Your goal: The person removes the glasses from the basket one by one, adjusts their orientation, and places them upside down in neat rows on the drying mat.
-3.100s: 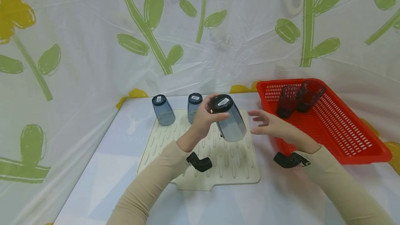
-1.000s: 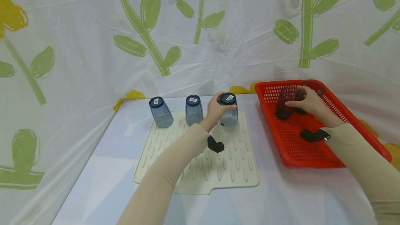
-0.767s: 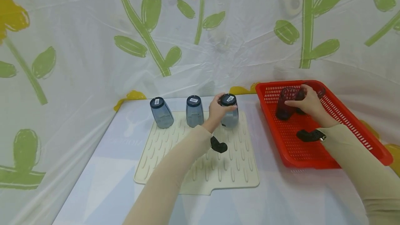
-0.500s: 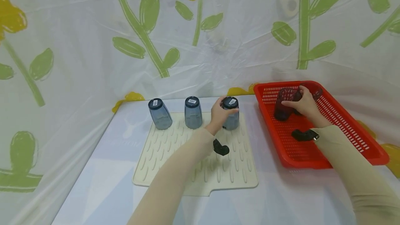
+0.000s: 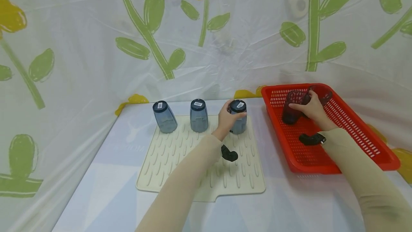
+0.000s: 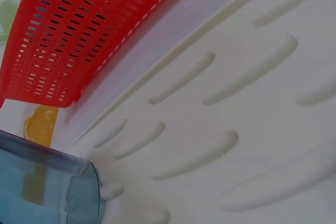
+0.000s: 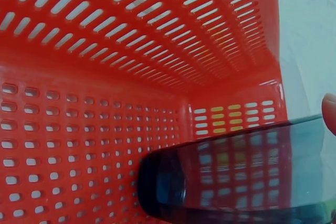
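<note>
My left hand (image 5: 226, 120) holds an upside-down blue drinking glass (image 5: 238, 126) by its base, thumb and fingers around it, at the back right of the cream drying mat (image 5: 190, 160). In the left wrist view the same glass (image 6: 47, 182) stands rim-down on the ridged surface. Inside the red basket (image 5: 291, 153), my right hand (image 5: 313, 109) grips a glass (image 5: 292, 107) near its rim; it looks purple through the red, and lies tilted. Only a fingertip (image 7: 329, 113) shows beside this glass (image 7: 236, 171) in the right wrist view. Another glass (image 5: 324, 92) lies behind, partly hidden.
Two more blue glasses stand upside down along the mat's back edge, one at the left corner (image 5: 165, 117) and one in the middle (image 5: 199, 115). A flower-printed curtain (image 5: 244, 38) hangs behind the table (image 5: 106, 189).
Since the oldest frame, my left hand has lowered its glass onto the mat. My right hand has moved right into the basket and taken hold of a glass. Lately, both hands hardly move.
</note>
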Demonstrator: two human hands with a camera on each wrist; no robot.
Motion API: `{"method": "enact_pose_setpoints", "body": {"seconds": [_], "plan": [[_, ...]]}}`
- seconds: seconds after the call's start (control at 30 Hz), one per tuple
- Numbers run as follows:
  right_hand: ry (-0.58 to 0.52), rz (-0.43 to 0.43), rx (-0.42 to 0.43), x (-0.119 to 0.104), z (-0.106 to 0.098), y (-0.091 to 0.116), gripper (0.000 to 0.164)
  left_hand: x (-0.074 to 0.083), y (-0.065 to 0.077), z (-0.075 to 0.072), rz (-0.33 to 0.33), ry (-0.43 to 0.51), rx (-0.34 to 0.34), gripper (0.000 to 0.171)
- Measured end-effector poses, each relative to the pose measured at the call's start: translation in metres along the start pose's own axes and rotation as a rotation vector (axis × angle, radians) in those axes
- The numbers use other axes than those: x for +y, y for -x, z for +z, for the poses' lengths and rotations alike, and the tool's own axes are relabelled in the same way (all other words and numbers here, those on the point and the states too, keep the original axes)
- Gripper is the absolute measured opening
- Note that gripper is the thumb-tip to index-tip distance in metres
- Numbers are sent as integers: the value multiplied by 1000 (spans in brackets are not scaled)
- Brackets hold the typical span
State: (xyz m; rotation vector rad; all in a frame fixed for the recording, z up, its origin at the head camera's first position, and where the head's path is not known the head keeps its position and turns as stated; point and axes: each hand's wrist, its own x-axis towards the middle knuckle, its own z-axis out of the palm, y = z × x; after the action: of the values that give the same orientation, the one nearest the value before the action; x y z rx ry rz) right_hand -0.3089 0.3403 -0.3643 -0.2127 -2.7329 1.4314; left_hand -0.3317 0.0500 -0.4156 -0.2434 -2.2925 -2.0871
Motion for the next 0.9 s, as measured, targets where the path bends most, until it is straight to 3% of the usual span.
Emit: {"method": "enact_pose_setpoints", "body": {"seconds": [0.33,0.53,0.9], "plan": [[7,83,-30,-2,2,-6,105,-2,1,3,-24,8,17,71],[-9,79,-23,-1,5,-5,97,-6,2,7,-24,34,27,74],[125,92,-7,0,3,-8,109,5,5,4,-49,53,12,69]]}}
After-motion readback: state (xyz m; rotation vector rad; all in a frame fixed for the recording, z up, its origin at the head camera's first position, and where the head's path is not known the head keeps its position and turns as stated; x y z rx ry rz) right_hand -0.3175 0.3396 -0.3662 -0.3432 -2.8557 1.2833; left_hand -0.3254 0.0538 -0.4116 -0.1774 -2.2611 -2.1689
